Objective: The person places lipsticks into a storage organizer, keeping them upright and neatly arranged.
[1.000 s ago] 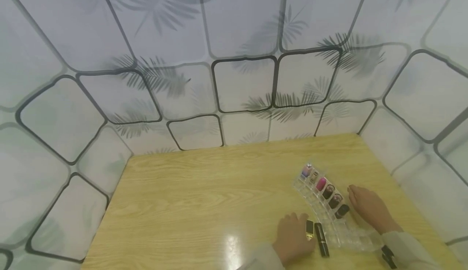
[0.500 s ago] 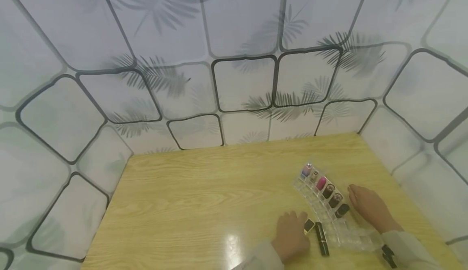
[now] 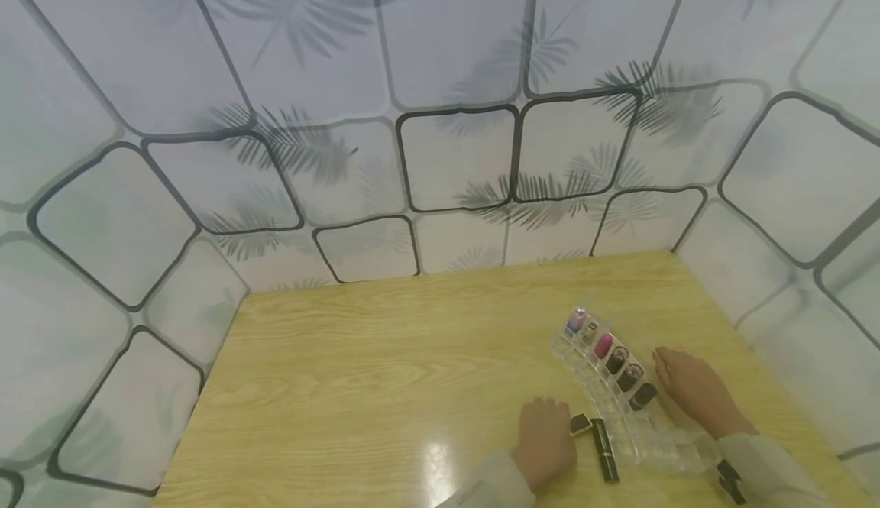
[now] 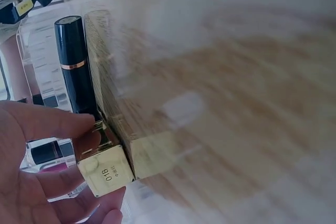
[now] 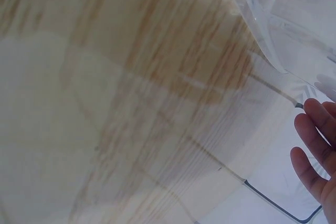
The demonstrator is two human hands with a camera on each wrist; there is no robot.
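Between thumb and fingers, my left hand (image 3: 546,443) holds a square gold-and-black lipstick (image 4: 105,174). Its gold end, printed 01B, faces the left wrist camera. Right of that hand, a black lipstick tube (image 3: 605,451) with a thin gold band lies on the table. Farther right is a clear curved lipstick organizer (image 3: 663,451). Its far row holds several lipsticks, among them a magenta one (image 3: 604,345) and a black one (image 3: 643,396). My right hand (image 3: 697,393) is on the organizer's right side, fingers extended and holding nothing. In the head view my left fingertips are partly hidden.
The wood-grain table (image 3: 385,370) reaches left and back to a patterned wall covering (image 3: 454,156), which also closes in both sides. A black band (image 3: 731,481) is on my right wrist. Several slots in the organizer's near part hold nothing visible.
My left hand has turned and shifted slightly left, and the square lipstick has turned with it, from upright in the head view to lying across. My right hand stays put.
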